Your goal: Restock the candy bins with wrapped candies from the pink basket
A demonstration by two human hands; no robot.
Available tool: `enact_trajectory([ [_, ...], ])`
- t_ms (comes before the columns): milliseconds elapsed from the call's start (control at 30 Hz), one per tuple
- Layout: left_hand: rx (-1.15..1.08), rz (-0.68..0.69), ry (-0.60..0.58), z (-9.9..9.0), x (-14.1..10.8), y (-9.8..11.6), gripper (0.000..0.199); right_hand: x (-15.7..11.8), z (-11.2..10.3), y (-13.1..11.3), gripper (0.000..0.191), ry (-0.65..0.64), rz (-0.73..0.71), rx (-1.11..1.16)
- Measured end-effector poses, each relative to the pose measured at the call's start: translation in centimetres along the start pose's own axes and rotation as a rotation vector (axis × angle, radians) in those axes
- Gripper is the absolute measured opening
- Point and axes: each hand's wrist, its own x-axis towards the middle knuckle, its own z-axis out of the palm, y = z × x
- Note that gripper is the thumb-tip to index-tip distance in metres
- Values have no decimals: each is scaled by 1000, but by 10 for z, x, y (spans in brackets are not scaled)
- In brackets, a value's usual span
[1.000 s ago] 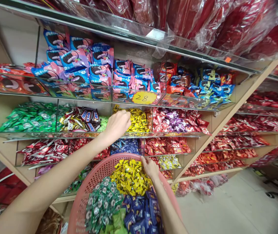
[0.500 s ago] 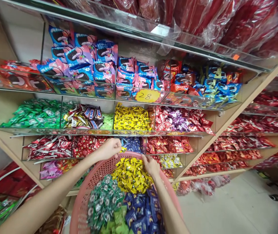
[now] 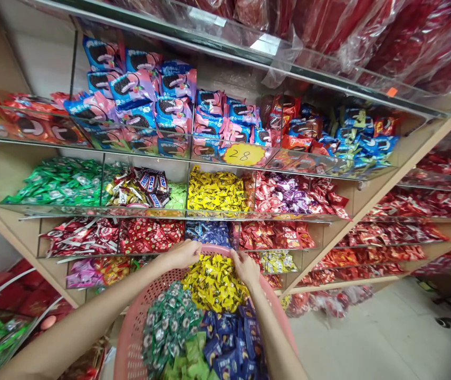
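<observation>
A pink perforated plastic basket (image 3: 130, 327) stands in front of me, holding wrapped candies sorted by colour. Yellow candies (image 3: 215, 282) lie at the far side, dark green ones (image 3: 172, 322) at the left, light green ones (image 3: 193, 361) in front and dark blue ones (image 3: 233, 338) at the right. My left hand (image 3: 185, 254) is closed at the basket's far rim, left of the yellow candies; its fingertips are partly hidden. My right hand (image 3: 247, 270) is closed on the far rim, right of the yellow candies.
Glass-fronted shelves hold green candies (image 3: 65, 182), Snickers bars (image 3: 153, 184), yellow candies (image 3: 217, 191) and blue-pink cookie packs (image 3: 132, 87). A yellow "28" tag (image 3: 244, 154) hangs above. Red packets (image 3: 387, 232) fill shelves at right. Tiled floor (image 3: 352, 343) shows below.
My left hand has dropped from above the basket to its far rim, and a bit of yellow below it no longer shows. My right hand stays on the rim.
</observation>
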Motion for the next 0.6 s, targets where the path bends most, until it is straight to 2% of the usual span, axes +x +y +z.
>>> enact_trajectory([
  [133,59,62,-13,7,9,2,11,0,0,0,62,-6,6,-5],
  [233,97,46,1,10,13,3,13,0,0,0,62,-8,10,-2],
  [600,131,4,-58,5,18,14,15,2,0,0,62,1,1,2],
])
